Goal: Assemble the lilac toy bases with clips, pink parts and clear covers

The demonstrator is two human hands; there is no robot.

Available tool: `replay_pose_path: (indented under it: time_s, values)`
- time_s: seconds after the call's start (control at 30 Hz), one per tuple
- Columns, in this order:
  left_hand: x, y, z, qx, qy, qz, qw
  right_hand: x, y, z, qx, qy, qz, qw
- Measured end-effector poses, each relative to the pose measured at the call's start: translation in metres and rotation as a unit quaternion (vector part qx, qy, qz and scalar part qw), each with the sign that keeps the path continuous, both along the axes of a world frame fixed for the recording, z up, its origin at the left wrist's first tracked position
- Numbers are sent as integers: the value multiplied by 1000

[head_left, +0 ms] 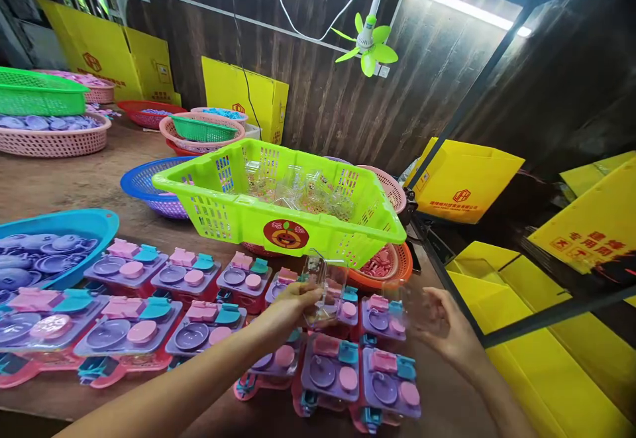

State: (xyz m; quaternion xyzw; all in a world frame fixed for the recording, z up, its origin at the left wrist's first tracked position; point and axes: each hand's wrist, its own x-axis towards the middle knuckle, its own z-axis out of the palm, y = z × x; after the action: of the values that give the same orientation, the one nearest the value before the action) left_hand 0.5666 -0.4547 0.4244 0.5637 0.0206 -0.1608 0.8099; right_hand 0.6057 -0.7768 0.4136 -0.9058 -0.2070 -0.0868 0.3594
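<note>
The room has a dark, striped wall [318, 93], with one green fan [366, 44] and one long white light [467, 8] above it. A big brown surface [74, 186] holds lots of things. Near its middle sits one big lime-green plastic basket [238, 216] with holes in its sides. Inside the basket is a heap of clear plastic bits [298, 189], too jumbled to count.

In front of the basket are two rows of little pink and purple toy kitchen sets [390, 385]. I count six in the back row and six in the front row, so twelve, though the arm and hand cover parts of some. Each one that shows well has one purple plate and one round pink piece on top.

The left hand [301, 299] is just in front of the basket. Its grip is closed on one see-through plastic piece [334, 285], which sits at the fingertips, over the back row. The right hand [450, 322] is in front of the basket and off to its right. Its fingers are bent and apart, but they are blurry, so I cannot tell if its grip has anything.

Left of the basket is one round blue basket [142, 179]. One orange basket [408, 267] is by the lime-green one's front right corner.
</note>
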Motion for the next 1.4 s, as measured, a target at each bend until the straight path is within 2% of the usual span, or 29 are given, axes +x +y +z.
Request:
replay_pose_path:
  time_s: [0.07, 0.17, 0.27, 0.4, 0.53, 0.6, 0.7, 0.77, 0.8, 0.9, 0.93, 1.0, 1.07, 1.1, 1.13, 1.17, 1.2, 1.27, 1.3, 1.33, 1.4]
  values:
    - [5, 8, -6, 107, -46, 29, 993, 21, -5, -22, -13, 2, -26, 1000]
    - [7, 14, -11, 260, -125, 34, 957, 36, -2, -52, -24, 25, 5, 999]
    - [9, 15, -14, 359, -168, 42, 917, 37, 1, -66, -32, 41, 36, 998]
    - [12, 15, -14, 413, -213, 39, 885, 36, -2, -75, -59, 42, 52, 996]
    - [11, 14, -15, 406, -214, 35, 888, 40, -10, -88, -101, 7, 25, 995]
    - [10, 13, -15, 387, -198, 41, 900, 38, -11, -84, -124, -18, 22, 992]
    - [9, 6, -13, 301, -110, 25, 947, 26, 2, -55, -115, -93, 28, 989]
    - [9, -2, -10, 182, -13, -40, 982, 10, 24, -29, -120, -188, 61, 973]
    - [10, -6, -10, 123, 37, -86, 988, 2, 37, -18, -136, -255, 91, 953]
    - [13, -16, -10, 22, 144, -205, 968, -20, 73, 3, -197, -436, 180, 860]
    - [14, -17, -12, 13, 165, -236, 958, -24, 81, 5, -211, -477, 186, 833]
    - [16, -16, -14, 2, 185, -296, 937, -26, 91, 6, -227, -533, 172, 797]
    - [17, -11, -13, 0, 185, -353, 917, -21, 93, 4, -232, -554, 173, 780]
    - [16, -7, -11, 6, 183, -376, 908, -17, 93, 4, -230, -545, 178, 786]
    - [15, -2, -6, 17, 178, -387, 904, -13, 92, 4, -225, -519, 179, 805]
    - [14, 3, -1, 37, 162, -377, 911, -7, 91, 5, -215, -477, 170, 835]
    - [11, 10, 7, 71, 131, -339, 929, -2, 90, 6, -207, -423, 158, 868]
    - [5, 26, 26, 175, 20, -193, 965, 8, 91, 7, -203, -293, 145, 923]
    - [2, 34, 37, 229, -51, -107, 966, 12, 93, 7, -213, -230, 153, 937]
    - [-1, 42, 49, 272, -119, -37, 954, 16, 95, 6, -225, -179, 164, 944]
    - [-7, 56, 73, 323, -226, 35, 918, 24, 101, 2, -239, -119, 180, 947]
